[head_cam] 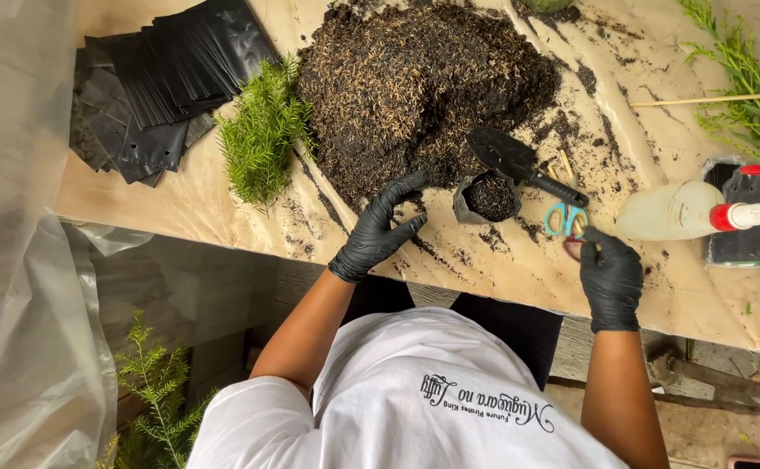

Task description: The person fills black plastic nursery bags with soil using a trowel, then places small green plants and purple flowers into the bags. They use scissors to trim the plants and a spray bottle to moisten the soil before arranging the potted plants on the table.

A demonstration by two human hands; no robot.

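A small black grow bag [488,198] is seen standing upright on the tan-covered table [197,208], filled almost to its rim with dark potting mix. It sits at the 6 o'clock edge of a large heap of soil [414,82], which is speckled with pale husks and spread loose over the table.

The left hand [378,230], in a black glove, is placed at 9 o'clock of the bag, just beside it, with the fingers spread apart and the fingertips resting on the edge of the heap; nothing is gripped in it.

The right hand [610,276], also gloved, is found at about 4 o'clock of the bag, closed loosely at the handles of a pair of teal scissors [566,219]; whether the scissors are actually clamped cannot be told.

A black trowel [514,161] is laid at 1 o'clock of the bag, its blade on the heap and its handle touching the scissors.

A stack of empty flat black bags [167,74] is kept at 10 o'clock, with a bundle of green cuttings [262,135] between it and the heap. At 3 o'clock, a pale spray bottle [688,211] with a red and white trigger is laid on its side; its contents cannot be made out.
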